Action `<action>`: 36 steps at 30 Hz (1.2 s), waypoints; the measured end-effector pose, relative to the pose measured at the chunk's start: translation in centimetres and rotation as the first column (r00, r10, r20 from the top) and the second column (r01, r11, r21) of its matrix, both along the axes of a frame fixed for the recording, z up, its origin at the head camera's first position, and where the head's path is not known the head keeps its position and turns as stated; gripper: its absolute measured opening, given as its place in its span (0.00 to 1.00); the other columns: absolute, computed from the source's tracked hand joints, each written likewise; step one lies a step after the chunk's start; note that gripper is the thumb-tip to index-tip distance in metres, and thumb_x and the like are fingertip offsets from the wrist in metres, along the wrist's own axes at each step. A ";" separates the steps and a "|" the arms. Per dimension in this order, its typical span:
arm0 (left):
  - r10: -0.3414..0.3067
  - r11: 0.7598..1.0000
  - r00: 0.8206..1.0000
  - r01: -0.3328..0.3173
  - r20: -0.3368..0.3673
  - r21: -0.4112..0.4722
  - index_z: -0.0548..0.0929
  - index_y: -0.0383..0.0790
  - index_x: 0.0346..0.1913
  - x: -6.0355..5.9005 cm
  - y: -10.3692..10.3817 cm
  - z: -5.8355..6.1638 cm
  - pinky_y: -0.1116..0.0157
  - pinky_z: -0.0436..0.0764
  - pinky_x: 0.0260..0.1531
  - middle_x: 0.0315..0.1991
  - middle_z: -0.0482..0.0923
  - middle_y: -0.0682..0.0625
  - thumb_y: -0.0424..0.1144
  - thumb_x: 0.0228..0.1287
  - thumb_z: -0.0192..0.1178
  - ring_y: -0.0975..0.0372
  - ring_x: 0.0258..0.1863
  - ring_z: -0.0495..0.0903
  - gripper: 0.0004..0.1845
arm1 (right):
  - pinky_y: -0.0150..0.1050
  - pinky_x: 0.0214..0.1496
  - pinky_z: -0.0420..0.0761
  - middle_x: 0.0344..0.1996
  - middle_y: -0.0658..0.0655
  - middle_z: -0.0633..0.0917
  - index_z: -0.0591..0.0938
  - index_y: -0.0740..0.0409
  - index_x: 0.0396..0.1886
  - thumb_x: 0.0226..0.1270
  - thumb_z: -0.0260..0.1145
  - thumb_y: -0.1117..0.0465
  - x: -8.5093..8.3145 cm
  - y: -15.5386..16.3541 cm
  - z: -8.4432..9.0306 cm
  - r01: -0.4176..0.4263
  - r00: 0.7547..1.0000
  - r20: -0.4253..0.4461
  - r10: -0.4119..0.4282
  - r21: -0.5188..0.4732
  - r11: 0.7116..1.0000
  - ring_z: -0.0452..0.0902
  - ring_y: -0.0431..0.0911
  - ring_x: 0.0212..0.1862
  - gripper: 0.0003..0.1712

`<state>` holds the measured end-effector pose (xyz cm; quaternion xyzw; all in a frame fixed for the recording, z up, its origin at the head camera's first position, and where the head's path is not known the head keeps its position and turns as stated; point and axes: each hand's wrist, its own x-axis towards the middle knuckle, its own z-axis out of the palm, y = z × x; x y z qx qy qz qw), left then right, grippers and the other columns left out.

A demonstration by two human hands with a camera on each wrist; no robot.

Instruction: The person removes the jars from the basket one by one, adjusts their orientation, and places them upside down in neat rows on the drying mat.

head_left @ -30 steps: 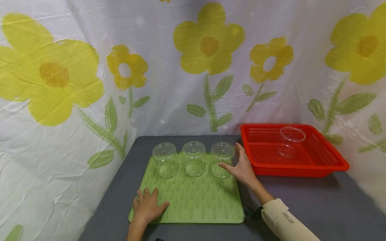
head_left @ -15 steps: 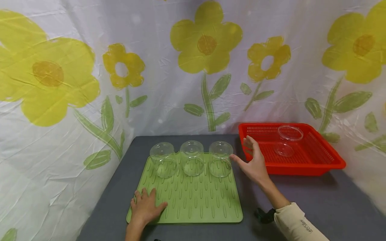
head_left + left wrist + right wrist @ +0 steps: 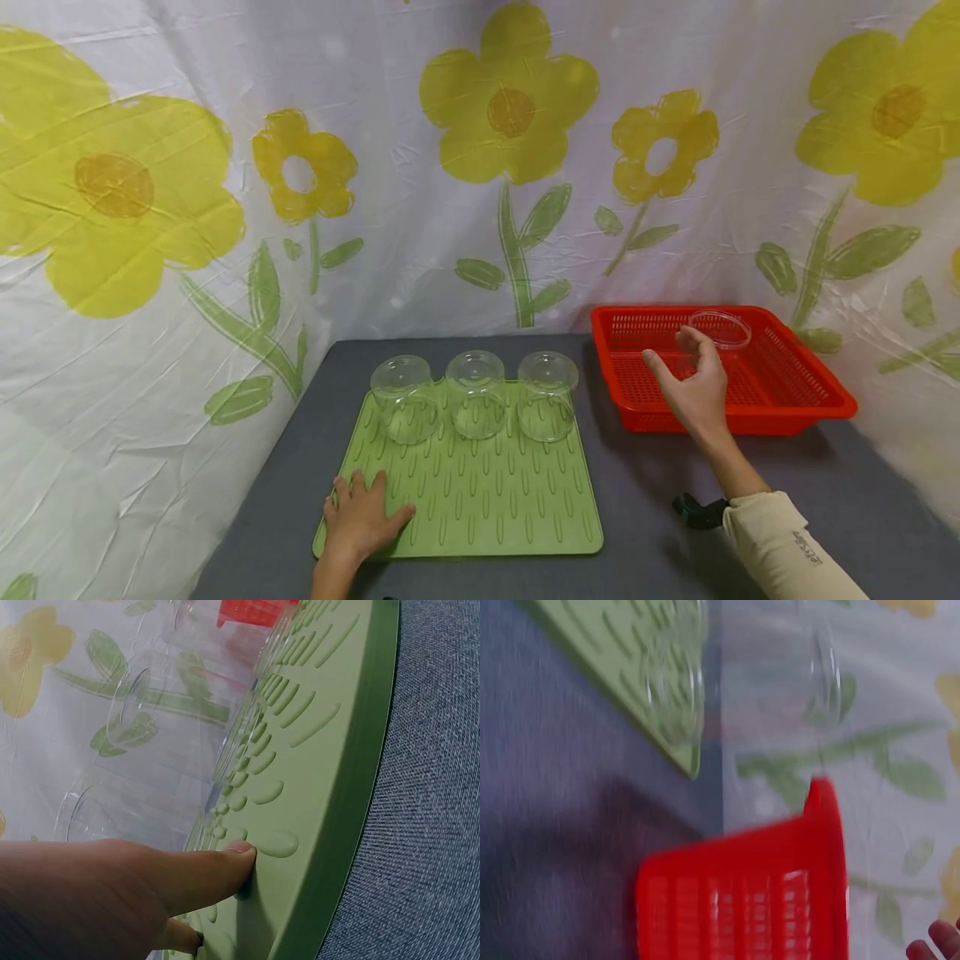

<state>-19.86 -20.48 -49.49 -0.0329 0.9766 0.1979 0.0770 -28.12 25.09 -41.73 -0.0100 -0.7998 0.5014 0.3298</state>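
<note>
We are resting our left hand flat on the near left corner of the green mat, fingers straight and spread, gripping nothing; the left wrist view is showing a fingertip pressing down on the mat's ribbed surface. We are holding our right hand in the air over the near edge of the red basket, fingers loosely parted with thumb and forefinger apart, holding nothing. Just beyond its fingertips a clear glass is standing in the basket, mouth upward; we cannot tell whether the fingers are touching it. Three more clear glasses are sitting upside down in a row along the far edge of the mat, side by side. The mat and basket are lying near each other on the grey worktop, in front of a flowered curtain.
</note>
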 end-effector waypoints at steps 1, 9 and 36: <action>0.001 1.000 1.000 -0.001 0.001 -0.001 0.68 0.27 0.72 0.0 0.0 0.0 0.22 0.50 0.65 0.71 0.52 0.14 0.60 0.64 0.65 0.18 0.72 0.44 0.46 | 0.41 0.63 0.67 0.65 0.64 0.77 0.70 0.63 0.70 0.64 0.74 0.57 -0.1 0.4 0.1 0.024 1.000 0.003 -0.024 0.004 1.000 0.70 0.58 0.66 0.38; 0.007 1.000 1.000 -0.007 0.008 0.014 0.66 0.26 0.73 -0.1 -0.1 0.3 0.23 0.49 0.66 0.72 0.50 0.14 0.59 0.65 0.65 0.19 0.72 0.42 0.46 | 0.57 0.63 0.68 0.64 0.69 0.74 0.69 0.65 0.70 0.63 0.74 0.53 -1.2 3.2 0.5 0.152 0.987 0.051 -0.154 0.045 0.987 0.65 0.60 0.65 0.40; 0.001 1.000 1.000 -0.001 0.021 -0.007 0.68 0.27 0.72 -0.2 0.0 0.0 0.23 0.51 0.65 0.71 0.52 0.15 0.61 0.64 0.65 0.18 0.72 0.45 0.46 | 0.72 0.71 0.59 0.73 0.83 0.52 0.44 0.75 0.78 0.61 0.65 0.28 -4.4 11.3 2.4 0.073 0.829 0.534 -0.169 0.196 0.978 0.49 0.78 0.71 0.70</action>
